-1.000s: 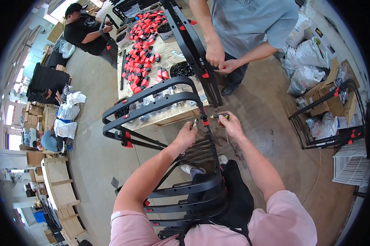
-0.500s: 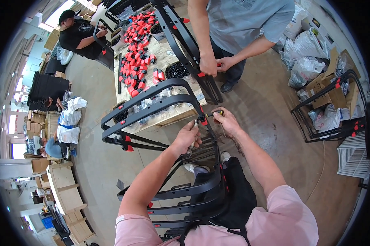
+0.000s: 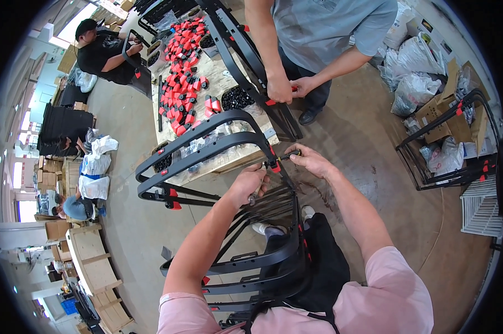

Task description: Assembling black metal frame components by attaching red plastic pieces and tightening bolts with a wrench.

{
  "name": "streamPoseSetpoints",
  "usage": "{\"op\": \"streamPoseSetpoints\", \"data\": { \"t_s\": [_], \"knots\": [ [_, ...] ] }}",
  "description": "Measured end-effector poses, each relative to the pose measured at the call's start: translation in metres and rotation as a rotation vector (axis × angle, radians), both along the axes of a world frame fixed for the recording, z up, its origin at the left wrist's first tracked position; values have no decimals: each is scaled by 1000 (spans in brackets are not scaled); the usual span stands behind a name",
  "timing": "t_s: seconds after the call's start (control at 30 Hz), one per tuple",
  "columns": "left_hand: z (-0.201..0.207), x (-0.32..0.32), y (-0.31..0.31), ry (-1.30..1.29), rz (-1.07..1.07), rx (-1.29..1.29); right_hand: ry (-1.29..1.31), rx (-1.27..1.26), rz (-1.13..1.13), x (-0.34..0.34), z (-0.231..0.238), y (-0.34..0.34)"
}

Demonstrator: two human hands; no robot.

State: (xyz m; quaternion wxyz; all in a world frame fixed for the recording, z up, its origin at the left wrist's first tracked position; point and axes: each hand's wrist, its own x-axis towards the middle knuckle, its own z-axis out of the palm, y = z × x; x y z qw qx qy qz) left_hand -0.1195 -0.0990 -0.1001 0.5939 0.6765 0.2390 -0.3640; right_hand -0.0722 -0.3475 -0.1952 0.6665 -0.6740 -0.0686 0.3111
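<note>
A black frame of bent tubes (image 3: 207, 146) with red plastic fittings stands in front of me. At its near right corner is a red fitting (image 3: 275, 166). My right hand (image 3: 312, 162) pinches a screwdriver (image 3: 292, 154) with a dark and yellow handle, pointed sideways at that fitting. On the other side of the tube, my left hand (image 3: 249, 183) is closed around a silver wrench (image 3: 253, 199), whose ring end shows below the fingers. The wrench's upper end is partly hidden by the fingers and the frame.
More black frames (image 3: 251, 261) lean against my legs. Beyond stands a wooden table (image 3: 221, 170) with red and black plastic parts (image 3: 182, 92) and a tub of black pieces (image 3: 237, 98). A co-worker (image 3: 329, 44) handles another frame opposite. Bags, cartons and a frame (image 3: 429, 145) fill the right side.
My right hand's fingers have shifted on the screwdriver handle. My left hand stays by the fitting and has moved slightly left. The view has tilted a little.
</note>
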Motion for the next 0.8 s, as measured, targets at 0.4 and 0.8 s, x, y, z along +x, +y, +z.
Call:
{"op": "streamPoseSetpoints", "data": {
  "t_s": [0.4,0.8],
  "knots": [
    [-5,0,-22,33,107,-130,-21,-41,-19,-7,4,4],
    [-1,7,-25,111,168,-34,-123,-88,-72,-12,-15,12]
  ]
}}
